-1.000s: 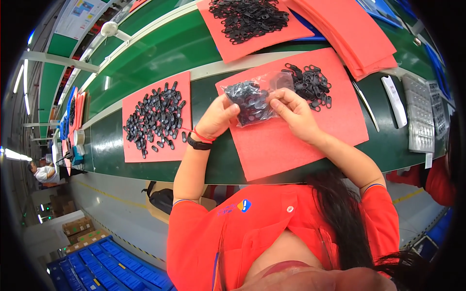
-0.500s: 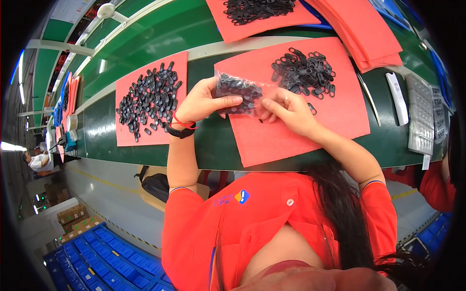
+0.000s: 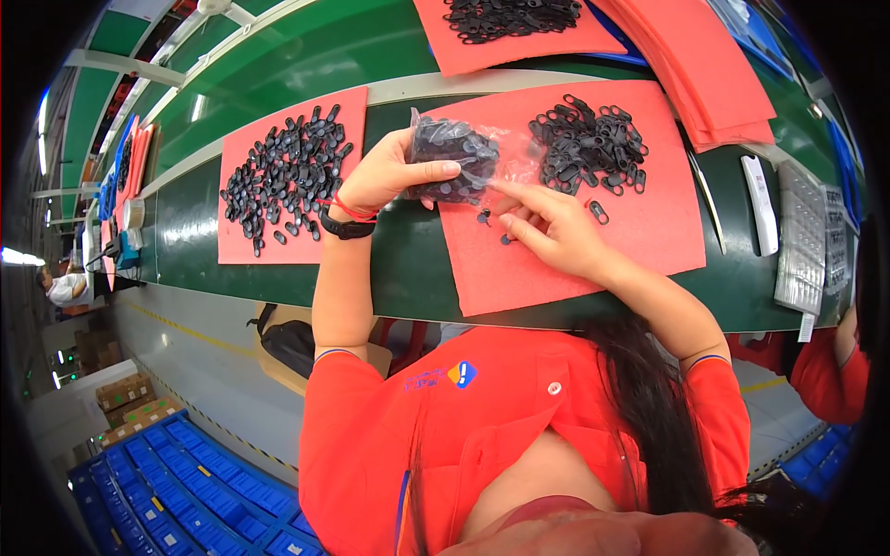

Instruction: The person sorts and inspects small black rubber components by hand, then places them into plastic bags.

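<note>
The left hand [image 3: 385, 176] is holding a clear plastic bag [image 3: 459, 159] full of small black plastic pieces. Its fingers are wrapping around the left end of the bag, with the thumb lying across the front. The bag is sitting just above a red foam mat [image 3: 649, 232] on the green counter [image 3: 399, 269].

The right hand [image 3: 552, 232] is not holding anything. Its fingers are stretching out, and the pointing finger is touching the bottom edge of the bag. A few loose black pieces [image 3: 483, 219] are lying on the mat right beside those fingers.

A pile of black pieces [image 3: 589, 146] is resting on the same mat, just to the right of the bag. Another red mat [image 3: 243, 243] is lying to the left, with many black pieces spread over it [image 3: 283, 171]. A stack of red sheets [image 3: 718, 83] is sitting at the far right of the counter. A white flat tool [image 3: 762, 204] and a grey tray [image 3: 814, 241] are lying near the right edge. Blue crates [image 3: 176, 491] are standing on the floor below.
</note>
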`<state>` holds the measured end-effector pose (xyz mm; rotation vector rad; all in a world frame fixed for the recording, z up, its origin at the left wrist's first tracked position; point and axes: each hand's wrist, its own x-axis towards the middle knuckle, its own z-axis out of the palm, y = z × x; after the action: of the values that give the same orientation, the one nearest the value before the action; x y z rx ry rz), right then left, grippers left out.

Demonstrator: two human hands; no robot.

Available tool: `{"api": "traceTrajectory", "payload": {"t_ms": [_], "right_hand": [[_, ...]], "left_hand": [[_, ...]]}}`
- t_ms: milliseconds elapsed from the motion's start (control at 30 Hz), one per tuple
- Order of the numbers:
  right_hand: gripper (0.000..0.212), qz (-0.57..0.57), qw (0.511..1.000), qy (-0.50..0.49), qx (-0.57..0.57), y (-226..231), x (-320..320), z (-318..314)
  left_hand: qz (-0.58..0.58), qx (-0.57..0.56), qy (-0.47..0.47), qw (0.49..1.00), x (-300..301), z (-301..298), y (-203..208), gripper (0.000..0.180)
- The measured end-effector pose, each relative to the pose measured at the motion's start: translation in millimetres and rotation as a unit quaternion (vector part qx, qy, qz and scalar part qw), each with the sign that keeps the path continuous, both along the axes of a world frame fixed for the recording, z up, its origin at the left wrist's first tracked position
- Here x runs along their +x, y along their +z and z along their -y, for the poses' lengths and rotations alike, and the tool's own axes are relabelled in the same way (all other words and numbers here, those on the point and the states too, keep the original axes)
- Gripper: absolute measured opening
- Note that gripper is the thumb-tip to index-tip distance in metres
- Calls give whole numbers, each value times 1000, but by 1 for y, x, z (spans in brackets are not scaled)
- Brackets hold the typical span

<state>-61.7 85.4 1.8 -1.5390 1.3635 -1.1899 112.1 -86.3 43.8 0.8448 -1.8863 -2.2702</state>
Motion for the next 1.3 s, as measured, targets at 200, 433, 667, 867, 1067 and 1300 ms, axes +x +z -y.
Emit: {"api": "traceTrajectory", "payload": {"t_ms": [200, 433, 667, 867, 1067, 1300], "right_hand": [[52, -125, 989, 11, -77, 0, 5, 0], [51, -102, 994, 37, -5, -9, -1, 4], [46, -140, 987, 18, -78, -2, 5, 4], [48, -118, 992, 39, -21, -5, 2, 3], [49, -100, 994, 24, -45, -4, 4, 3], [45, -206, 969, -4, -139, -10, 7, 5]], "left_hand": [[-57, -29, -36, 997, -6, -6, -9, 40], [-15, -47, -50, 998, -6, -5, 0, 39], [-26, -33, -20, 999, -3, -2, -8, 40], [-29, -90, -64, 993, -6, -7, -6, 42], [-14, -54, -33, 998, -2, -4, 2, 43], [-86, -52, -96, 990, -8, -9, -11, 48]]}}
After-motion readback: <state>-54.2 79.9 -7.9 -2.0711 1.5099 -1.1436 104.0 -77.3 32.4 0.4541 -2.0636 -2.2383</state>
